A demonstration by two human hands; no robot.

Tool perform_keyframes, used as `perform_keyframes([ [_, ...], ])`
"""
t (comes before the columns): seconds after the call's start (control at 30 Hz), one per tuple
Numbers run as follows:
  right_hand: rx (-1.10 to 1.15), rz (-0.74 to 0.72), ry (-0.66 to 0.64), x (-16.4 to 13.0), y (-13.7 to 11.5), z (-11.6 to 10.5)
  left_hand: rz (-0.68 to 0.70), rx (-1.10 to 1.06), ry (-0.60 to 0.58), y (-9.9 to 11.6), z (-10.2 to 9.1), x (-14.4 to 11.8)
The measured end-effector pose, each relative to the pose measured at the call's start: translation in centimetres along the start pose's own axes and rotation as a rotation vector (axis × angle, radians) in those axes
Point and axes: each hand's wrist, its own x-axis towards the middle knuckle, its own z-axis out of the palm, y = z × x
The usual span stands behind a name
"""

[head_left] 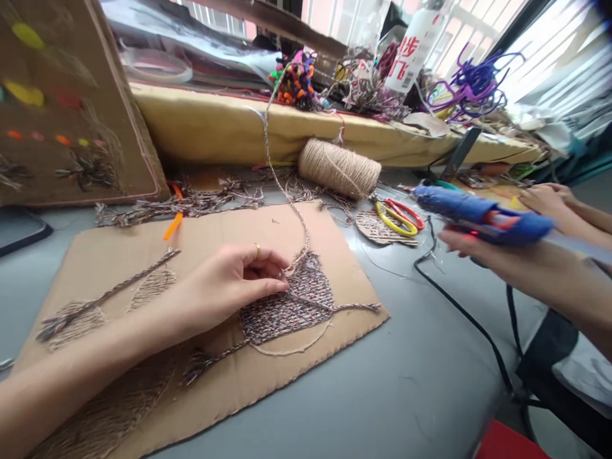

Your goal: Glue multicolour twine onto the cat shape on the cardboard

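Open grey table (421,389) front-right of cardboard sheet (229,389), w/ black cord (459,309) snaking across it. Jute twine spool (339,169) & scissors (399,217) crowd the back. Taut mixed-colour cord (275,166) runs up from leaf shape (291,303), cutting the gap. Upright cardboard panel (62,108) walls off left-back. Another person's hand (549,197) near right edge.

We see a jute twine spool (340,168) by the ledge | scissors (400,217) right of it | orange stick (173,225) left | purple cords (471,83) above | grey tabletop (406,382)

Bare forearms; a thin gold ring (257,247) on one finger.
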Motion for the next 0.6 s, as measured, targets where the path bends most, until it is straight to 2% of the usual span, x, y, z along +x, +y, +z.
perform_keyframes([
  [0.17, -0.001, -0.196, -0.295, 0.6, 0.8, 2.2, -0.008, -0.046, -0.021, 0.1, 0.1, 0.0],
  [0.27, -0.022, -0.277, -0.395, 0.2, 1.1, 3.2, -0.01, -0.066, -0.033, 0.2, 0.1, -0.1],
  [0.47, -0.039, -0.366, -0.413, 0.3, 3.4, 3.0, -0.002, -0.066, -0.035, 0.0, 0.1, 0.0],
  [0.53, -0.017, -0.382, -0.386, 0.1, 3.2, 2.4, 0.032, -0.069, -0.037, -0.1, 0.1, 0.0],
  [0.6, 0.007, -0.369, -0.271, -0.6, 1.7, 1.8, 0.088, -0.037, -0.015, 0.0, 0.2, -0.3],
])
